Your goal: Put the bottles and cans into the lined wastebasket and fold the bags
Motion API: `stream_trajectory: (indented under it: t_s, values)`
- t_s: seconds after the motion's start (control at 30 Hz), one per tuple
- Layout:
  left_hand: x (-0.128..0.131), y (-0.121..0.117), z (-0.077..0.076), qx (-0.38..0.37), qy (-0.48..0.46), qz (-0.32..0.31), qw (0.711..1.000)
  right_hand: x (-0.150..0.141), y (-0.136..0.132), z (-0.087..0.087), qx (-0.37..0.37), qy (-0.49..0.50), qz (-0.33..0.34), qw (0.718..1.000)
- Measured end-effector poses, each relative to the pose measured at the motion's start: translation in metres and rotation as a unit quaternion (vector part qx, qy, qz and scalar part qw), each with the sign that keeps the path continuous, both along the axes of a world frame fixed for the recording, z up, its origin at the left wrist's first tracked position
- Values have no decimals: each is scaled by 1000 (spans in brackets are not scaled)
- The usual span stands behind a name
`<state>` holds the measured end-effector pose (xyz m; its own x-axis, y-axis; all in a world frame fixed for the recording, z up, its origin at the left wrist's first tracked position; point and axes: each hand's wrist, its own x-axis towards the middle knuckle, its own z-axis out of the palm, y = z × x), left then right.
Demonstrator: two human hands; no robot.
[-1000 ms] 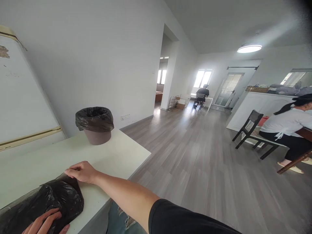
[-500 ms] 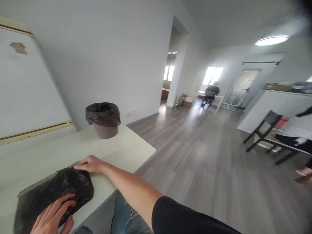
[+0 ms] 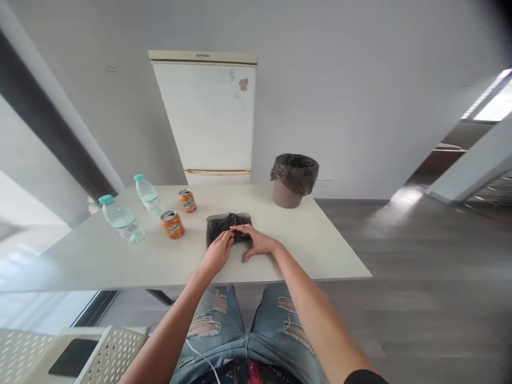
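Note:
A black plastic bag (image 3: 216, 226), folded into a flat bundle, lies on the white table (image 3: 312, 250) in front of me. My left hand (image 3: 219, 252) is at the bag's near edge, its fingers curled together on the plastic. From the right, my right hand (image 3: 257, 241) reaches over the bag with its fingers stretched across the top and the thumb held apart, resting by the table. The fingertips of both hands meet near the middle of the bag and hide part of it.
Orange cans (image 3: 173, 225) and clear bottles with teal caps (image 3: 123, 218) stand on the left of the table. A bin (image 3: 287, 193) lined with a black bag stands at the back right. Behind is a white fridge (image 3: 212, 112). Lower left is a perforated white basket (image 3: 114, 354).
The view has swung left, bringing the bottles, cans and fridge into sight. My right hand has gone from pinching the bag's edge to lying over it; both hands are now close together.

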<state>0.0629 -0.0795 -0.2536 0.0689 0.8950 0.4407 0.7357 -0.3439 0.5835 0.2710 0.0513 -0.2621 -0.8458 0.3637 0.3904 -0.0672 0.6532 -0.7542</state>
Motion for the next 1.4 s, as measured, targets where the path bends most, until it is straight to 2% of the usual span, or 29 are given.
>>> stream_trajectory:
  t_s: [0.07, 0.2, 0.3, 0.43, 0.53, 0.6, 0.73, 0.8, 0.9, 1.1, 1.3, 1.4]
  values:
    - [-13, 1, 3, -9, -4, -9, 1000, -2, -1, -1, 0, 22, -40, 999]
    - [-53, -1, 0, -36, -9, -4, 999, -2, -1, -1, -77, 61, -134, 986]
    - [-74, -2, 0, -61, -40, -55, 996, -1, -1, -2, -95, 77, -189, 974]
    - [-75, 6, 8, -88, -56, -190, 976, -2, 3, -6, -113, 103, -271, 950]
    - [-64, 18, 11, -87, -3, -217, 972, -2, 9, -8, -117, 120, -332, 928]
    - [-54, 26, 8, -71, 10, -183, 980, -2, 10, -9, -111, 124, -356, 919]
    - [-45, 37, -1, -29, -57, -46, 997, -4, 7, -7, -93, 124, -369, 917]
    - [-46, 39, -6, -31, -82, 10, 996, -4, 6, -7, -89, 117, -361, 921]
    - [-52, 40, -13, -54, -103, 58, 991, -5, 7, -8, -85, 104, -351, 927]
    - [-55, 43, -18, -77, -129, 105, 983, -8, 11, -10, -79, 89, -377, 919]
    - [-56, 45, -19, -82, -151, 133, 976, -5, 8, -9, -77, 64, -341, 935]
    - [-55, 43, -17, -91, -164, 137, 973, -5, 8, -11, -60, 53, -348, 934]
